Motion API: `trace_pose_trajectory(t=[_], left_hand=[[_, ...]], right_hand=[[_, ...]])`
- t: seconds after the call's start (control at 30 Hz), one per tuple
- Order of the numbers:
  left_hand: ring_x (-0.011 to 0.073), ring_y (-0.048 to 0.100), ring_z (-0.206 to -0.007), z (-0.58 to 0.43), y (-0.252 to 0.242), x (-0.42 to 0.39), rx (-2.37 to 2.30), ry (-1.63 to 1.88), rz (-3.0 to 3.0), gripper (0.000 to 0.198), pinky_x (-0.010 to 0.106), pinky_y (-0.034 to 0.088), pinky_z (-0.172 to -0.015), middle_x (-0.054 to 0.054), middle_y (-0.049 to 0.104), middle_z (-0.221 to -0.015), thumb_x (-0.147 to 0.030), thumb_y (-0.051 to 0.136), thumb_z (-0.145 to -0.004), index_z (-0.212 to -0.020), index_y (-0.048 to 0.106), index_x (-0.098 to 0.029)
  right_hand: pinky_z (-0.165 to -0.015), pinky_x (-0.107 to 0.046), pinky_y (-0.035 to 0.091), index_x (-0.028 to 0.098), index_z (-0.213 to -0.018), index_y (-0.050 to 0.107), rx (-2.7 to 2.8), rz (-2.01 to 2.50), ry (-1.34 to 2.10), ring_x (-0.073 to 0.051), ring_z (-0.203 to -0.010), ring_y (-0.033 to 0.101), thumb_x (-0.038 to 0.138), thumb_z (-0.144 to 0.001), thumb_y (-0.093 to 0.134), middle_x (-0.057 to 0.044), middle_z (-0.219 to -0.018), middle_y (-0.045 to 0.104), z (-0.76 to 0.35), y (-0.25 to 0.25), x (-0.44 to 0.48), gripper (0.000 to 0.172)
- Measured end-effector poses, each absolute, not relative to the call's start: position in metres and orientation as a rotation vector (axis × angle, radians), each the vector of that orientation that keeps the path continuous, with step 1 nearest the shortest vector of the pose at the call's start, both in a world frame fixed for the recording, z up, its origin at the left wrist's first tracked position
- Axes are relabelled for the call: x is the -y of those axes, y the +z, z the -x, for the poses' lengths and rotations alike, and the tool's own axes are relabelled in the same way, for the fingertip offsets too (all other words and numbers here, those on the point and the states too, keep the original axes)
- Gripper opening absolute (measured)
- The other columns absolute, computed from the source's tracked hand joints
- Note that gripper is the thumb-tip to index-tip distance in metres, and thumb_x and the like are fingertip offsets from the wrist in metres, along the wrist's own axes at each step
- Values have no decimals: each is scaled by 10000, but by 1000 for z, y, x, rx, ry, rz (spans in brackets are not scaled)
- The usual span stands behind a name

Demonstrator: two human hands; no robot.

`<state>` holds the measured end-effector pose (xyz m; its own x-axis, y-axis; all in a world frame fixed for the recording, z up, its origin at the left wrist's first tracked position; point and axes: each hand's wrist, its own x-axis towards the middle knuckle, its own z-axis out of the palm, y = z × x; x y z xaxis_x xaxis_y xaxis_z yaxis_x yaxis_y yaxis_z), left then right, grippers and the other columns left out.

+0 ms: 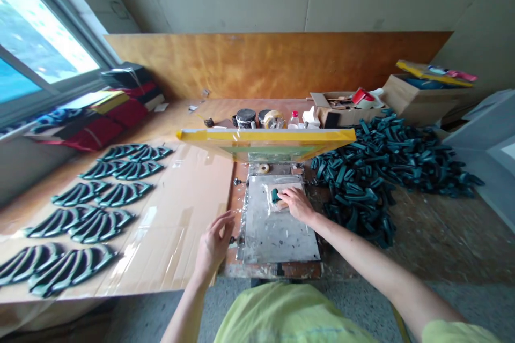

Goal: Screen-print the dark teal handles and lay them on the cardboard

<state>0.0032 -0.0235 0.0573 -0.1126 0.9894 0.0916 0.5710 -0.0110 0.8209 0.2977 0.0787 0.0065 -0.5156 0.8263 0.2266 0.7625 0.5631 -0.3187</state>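
My right hand [296,203] grips a small dark green plastic piece [275,195] at a pale, tape-covered block [289,191] on a grey metal plate [265,241]. The fingers hide part of the piece. To the left of the plate, my left hand [216,240] hovers with loosely bent fingers and a gap beside the thumb; nothing shows in it. Beyond both hands, a screen-printing frame [257,138] edged in yellow tape is tilted up over the plate's far end. A roll of tape [264,168] lies beneath it.
A large heap of dark green plastic pieces [358,177] spreads at the right. Fanned rows of similar pieces [102,220] lie on cardboard [173,246] at the left. Jars [246,118], a red-capped bottle [294,118] and cardboard boxes [418,99] stand behind the frame.
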Motion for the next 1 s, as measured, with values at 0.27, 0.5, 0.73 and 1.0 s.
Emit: trace_pose_trajectory(t=[0.27, 0.5, 0.73, 1.0], left_hand=[[93, 517, -510, -19, 190, -81, -1208, 1643, -1045, 624, 251, 550, -589, -45, 531, -605, -685, 413, -858, -1184, 578, -179], [118, 569, -546, -15, 176, -54, -1242, 1442, -966, 652, 250, 516, -534, 0, 614, -654, -721, 388, -835, -1002, 643, -145], [200, 680, -701, 1, 73, 22, -1402, 977, -855, 731, 299, 538, -607, 18, 710, -791, -619, 667, -710, -1299, 565, -198], [181, 680, -737, -6, 26, 26, -1369, 1002, -780, 799, 282, 539, -649, 41, 707, -873, -557, 676, -749, -1397, 437, -157]], right_hand=[[-1147, -498, 254, 229, -1336, 560, 2639, 993, 476, -272, -1353, 425, 431, -840, 663, -102, -1418, 523, -288, 17, -79, 546], [-920, -396, 498, 242, -1015, 741, 2045, 1455, 519, -237, -957, 677, 317, -893, 544, -47, -1009, 745, -377, 58, -95, 244], [-1000, -394, 457, 198, -1319, 555, 2095, 1383, 245, -256, -1195, 546, 222, -790, 661, -106, -1361, 534, -336, 90, -148, 540], [-785, -301, 487, 182, -1011, 665, 2496, 1653, 246, -241, -890, 657, 238, -756, 719, -80, -939, 700, -287, 102, -171, 267]])
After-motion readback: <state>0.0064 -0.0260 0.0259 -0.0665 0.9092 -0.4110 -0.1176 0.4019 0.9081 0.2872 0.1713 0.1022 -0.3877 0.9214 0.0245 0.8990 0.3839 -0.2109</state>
